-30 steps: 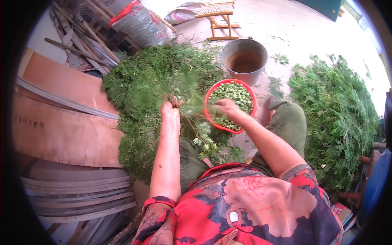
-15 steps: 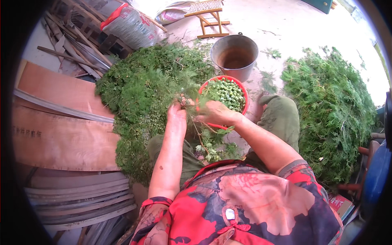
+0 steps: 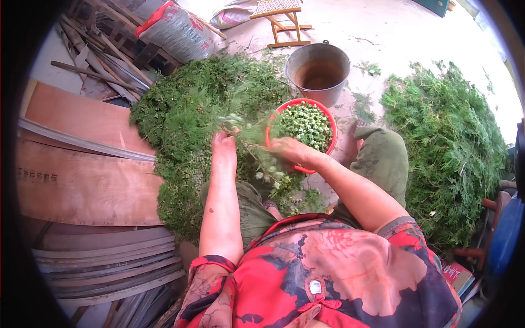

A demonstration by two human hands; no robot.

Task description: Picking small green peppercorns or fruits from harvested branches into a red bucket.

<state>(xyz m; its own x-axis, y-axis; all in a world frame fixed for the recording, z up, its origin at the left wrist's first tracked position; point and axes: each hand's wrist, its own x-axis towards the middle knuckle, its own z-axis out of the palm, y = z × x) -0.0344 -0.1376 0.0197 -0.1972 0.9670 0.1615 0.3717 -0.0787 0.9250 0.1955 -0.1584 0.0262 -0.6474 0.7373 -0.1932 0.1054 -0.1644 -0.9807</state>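
Note:
My left hand is closed round a leafy evergreen branch, which reaches rightward and down, its feathery tips blurred. Pale green seed cones hang from its lower part. At the branch's right side my right hand has its fingers curled, partly hidden by foliage; what they grip cannot be made out. This hand is over the near left rim of a red basin. Many small green cones fill the basin.
A metal bucket stands behind the basin, with a wooden folding stool beyond. Cut greenery is heaped at left and right. Curved wooden boards lie at far left, near a filled sack.
My left hand has moved slightly left and up with the branch. My right hand has shifted a little right, toward the basin. The whole view has shifted slightly.

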